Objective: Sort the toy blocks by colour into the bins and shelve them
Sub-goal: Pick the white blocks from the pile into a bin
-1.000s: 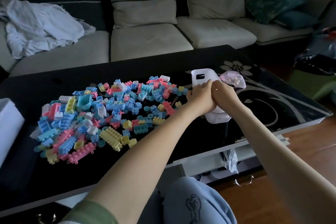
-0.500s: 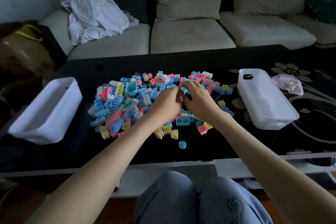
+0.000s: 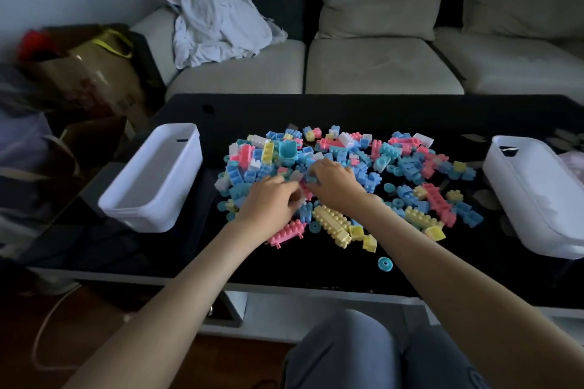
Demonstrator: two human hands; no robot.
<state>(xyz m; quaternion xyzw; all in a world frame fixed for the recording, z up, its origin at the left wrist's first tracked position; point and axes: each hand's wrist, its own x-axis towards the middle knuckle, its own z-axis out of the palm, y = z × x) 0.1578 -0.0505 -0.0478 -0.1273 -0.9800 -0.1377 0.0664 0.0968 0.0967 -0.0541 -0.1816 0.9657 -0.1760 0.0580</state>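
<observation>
A heap of pastel toy blocks (image 3: pixel 407 164) in blue, pink, yellow and white lies in the middle of the black table (image 3: pixel 316 265). An empty white bin (image 3: pixel 151 199) stands left of the heap, and a second white bin (image 3: pixel 537 215) stands at its right. Both my hands are in the heap's near left part, close together. My left hand (image 3: pixel 268 204) has curled fingers and pinches a small pale block (image 3: pixel 297 175) at its tips. My right hand (image 3: pixel 336 186) lies fingers-down among blue blocks; its fingertips are buried, so its grasp is unclear.
A long yellow block (image 3: pixel 333 224), a pink block (image 3: pixel 286 232) and a blue ring (image 3: pixel 385 263) lie toward the table's near edge. Behind the table is a sofa (image 3: pixel 379 66) with a crumpled white cloth (image 3: pixel 218 25). Bags (image 3: pixel 91 69) stand at the left. My knees (image 3: pixel 379 354) are below.
Both hands left the right bin, which stays on the table, and moved left into the block heap. My view swung left, bringing the left bin into sight.
</observation>
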